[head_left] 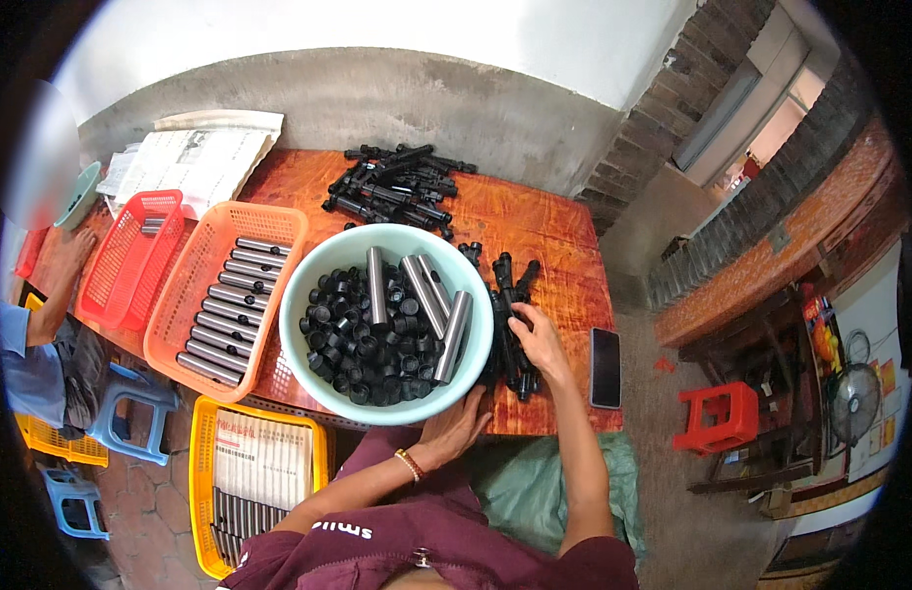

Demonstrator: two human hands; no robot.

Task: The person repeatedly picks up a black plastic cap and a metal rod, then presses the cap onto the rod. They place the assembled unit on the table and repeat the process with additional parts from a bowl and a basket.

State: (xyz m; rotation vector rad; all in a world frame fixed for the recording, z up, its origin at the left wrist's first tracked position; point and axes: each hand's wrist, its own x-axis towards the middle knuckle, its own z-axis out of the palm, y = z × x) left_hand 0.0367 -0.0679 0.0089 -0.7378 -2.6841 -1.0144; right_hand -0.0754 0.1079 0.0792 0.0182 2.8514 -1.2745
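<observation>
In the head view, the right hand point(540, 344) is reaching over the table point(559, 231) with its fingertips resting on a cluster of black rods point(515, 369); its fingers are curving in, but whether they are gripping a rod I cannot tell. The black rods are lying just right of the bowl point(417, 248), between it and a phone point(605, 369). The left hand point(454, 433) is hovering at the table's near edge, below the bowl's lower right rim, its fingers standing apart and extended; whether it is touching the bowl I cannot tell. A bracelet point(410, 465) is circling the left wrist.

The bowl is holding many black caps point(363, 349), with silver tubes point(377, 285) lying on top. Behind it, a heap point(392, 187) of similar black pieces is spreading near the wall. To the left, an orange basket point(264, 218) is holding a row of tubes, and a red basket point(131, 265) is standing beside it. Below the table edge, a yellow basket point(200, 472) is holding newspaper point(264, 457) and more tubes. At the far left, a co-worker point(33, 354) is sitting with a hand point(72, 256) near the red basket.
</observation>
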